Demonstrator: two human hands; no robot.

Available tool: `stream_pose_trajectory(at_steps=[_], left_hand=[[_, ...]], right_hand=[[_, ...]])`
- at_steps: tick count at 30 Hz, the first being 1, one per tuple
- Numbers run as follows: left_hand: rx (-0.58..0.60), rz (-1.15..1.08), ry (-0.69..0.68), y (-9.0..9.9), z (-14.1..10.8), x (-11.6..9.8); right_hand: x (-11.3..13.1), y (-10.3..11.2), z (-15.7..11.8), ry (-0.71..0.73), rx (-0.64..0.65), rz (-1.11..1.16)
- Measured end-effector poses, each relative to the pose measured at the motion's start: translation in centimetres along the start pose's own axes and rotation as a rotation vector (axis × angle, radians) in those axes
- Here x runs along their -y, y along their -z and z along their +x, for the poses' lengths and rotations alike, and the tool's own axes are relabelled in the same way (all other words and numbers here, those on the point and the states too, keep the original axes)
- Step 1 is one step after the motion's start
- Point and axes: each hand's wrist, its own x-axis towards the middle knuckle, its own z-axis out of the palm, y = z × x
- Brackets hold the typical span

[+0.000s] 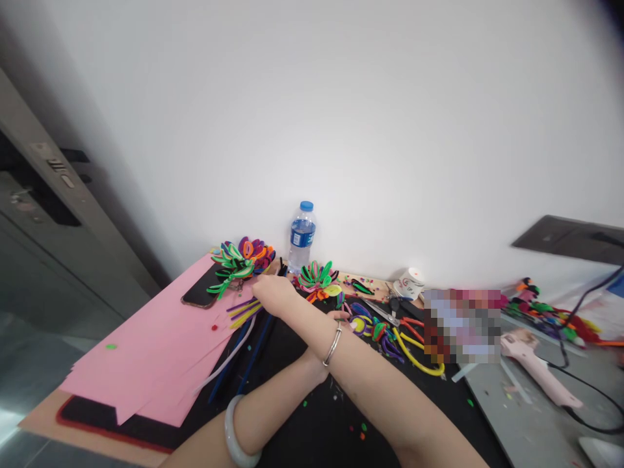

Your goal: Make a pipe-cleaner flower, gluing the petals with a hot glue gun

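My forearms cross over the black mat. My right hand (273,292) is stretched to the left, beside a bundle of purple and yellow pipe cleaners (244,313) and just below a multicoloured pipe-cleaner flower cluster (244,257). Its fingers are turned away from view, so any hold is hidden. Partly covered by my right forearm, my left hand (341,316) has curled fingers at a looped pipe-cleaner flower (361,325) with a yellow centre and purple edge. Another pipe-cleaner flower (316,278), green and pink, lies just beyond that hand.
Pink sheets (146,344) and a phone (201,286) lie left. A water bottle (302,237) stands against the wall. Scissors (385,314), a paper cup (409,283) and yellow pipe cleaners (419,361) are right. A pink glue gun (541,370) with a cord lies on a grey board.
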Motion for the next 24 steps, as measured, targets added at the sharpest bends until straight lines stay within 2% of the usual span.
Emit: stream_pose_trajectory(at_steps=[6, 13, 24], left_hand=[[0.002, -0.009, 0.019, 0.2, 0.4, 0.4], [-0.014, 0.047, 0.036, 0.1, 0.1, -0.1], [-0.031, 0.133, 0.014, 0.2, 0.6, 0.1]], right_hand=[[-0.2, -0.4, -0.3, 0.035, -0.01, -0.016], [-0.1, -0.8, -0.5, 0.123, -0.032, -0.023], [0.2, -1.3, -0.6, 0.104, -0.021, -0.018]])
